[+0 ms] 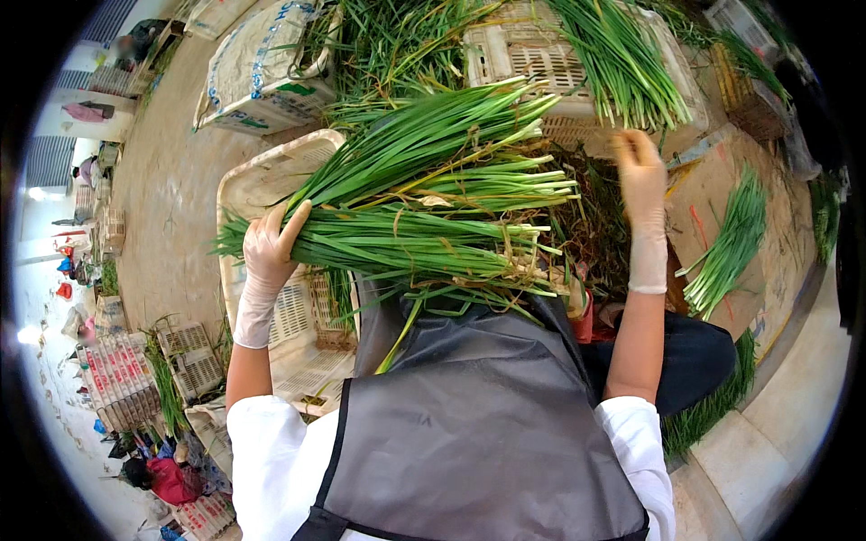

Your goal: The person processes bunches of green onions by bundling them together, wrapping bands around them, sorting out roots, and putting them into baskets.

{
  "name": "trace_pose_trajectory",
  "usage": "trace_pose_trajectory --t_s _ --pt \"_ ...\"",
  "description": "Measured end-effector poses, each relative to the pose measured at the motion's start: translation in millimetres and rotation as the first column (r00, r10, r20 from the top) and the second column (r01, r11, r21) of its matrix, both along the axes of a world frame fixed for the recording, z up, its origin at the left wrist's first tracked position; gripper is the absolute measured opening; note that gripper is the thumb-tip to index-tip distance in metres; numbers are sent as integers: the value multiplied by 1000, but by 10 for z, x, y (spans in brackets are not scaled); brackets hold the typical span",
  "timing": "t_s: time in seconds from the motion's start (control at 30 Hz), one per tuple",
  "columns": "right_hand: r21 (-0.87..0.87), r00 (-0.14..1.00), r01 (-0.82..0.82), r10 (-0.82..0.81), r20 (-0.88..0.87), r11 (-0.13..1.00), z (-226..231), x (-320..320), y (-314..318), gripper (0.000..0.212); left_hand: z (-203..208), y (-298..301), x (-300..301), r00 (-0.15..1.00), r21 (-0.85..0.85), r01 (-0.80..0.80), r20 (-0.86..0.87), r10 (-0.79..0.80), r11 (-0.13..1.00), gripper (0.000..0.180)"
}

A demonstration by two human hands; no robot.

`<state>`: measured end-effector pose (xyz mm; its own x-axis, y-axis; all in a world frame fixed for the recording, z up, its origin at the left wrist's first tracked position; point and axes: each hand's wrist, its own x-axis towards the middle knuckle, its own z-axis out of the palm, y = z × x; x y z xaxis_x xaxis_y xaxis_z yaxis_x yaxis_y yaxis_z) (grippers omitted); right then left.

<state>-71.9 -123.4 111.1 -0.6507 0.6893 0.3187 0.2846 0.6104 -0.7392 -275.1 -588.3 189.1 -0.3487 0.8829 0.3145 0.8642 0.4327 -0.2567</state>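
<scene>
Long green garlic chives (406, 239) lie across my lap in several loose clumps, white stem ends to the right, with dry brown leaves among them. My gloved left hand (266, 245) is closed round the leafy end of the lower clump. To the right, my gloved right hand (639, 167) is raised apart from the stems, its fingers drawn together. What it holds, if anything, is too small to tell. Just beyond it, a bundle of chives (622, 68) rests on an upturned white plastic crate (514, 59).
A white basket (280, 338) stands by my left arm. A white box with blue marks (262, 72) is at the far left. More loose greens (397, 45) are heaped ahead. One chive bundle (731, 239) lies on a board at the right. Another person (171, 478) sits at lower left.
</scene>
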Motion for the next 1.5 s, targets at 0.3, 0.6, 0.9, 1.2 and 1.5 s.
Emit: trace_pose_trajectory --t_s 0.3,0.6,0.9,1.2,1.5 --pt "279 738 -597 651 -179 753 273 -929 -1241 13 156 214 -73 998 -32 60 -16 -61 998 59" --pt "-705 994 -14 -68 -88 709 -301 172 715 33 78 39 -57 999 -50 2 36 0 999 61" --pt "223 778 -620 627 45 753 277 -586 -1287 24 131 215 -90 998 -46 41 47 -38 998 62" --pt "-419 951 48 86 297 907 -476 -6 284 43 -3 132 -91 948 -14 -71 311 72 997 60" --pt "-890 878 -455 174 -445 24 18 -213 -683 49 330 330 30 63 -68 -393 993 101 917 51"
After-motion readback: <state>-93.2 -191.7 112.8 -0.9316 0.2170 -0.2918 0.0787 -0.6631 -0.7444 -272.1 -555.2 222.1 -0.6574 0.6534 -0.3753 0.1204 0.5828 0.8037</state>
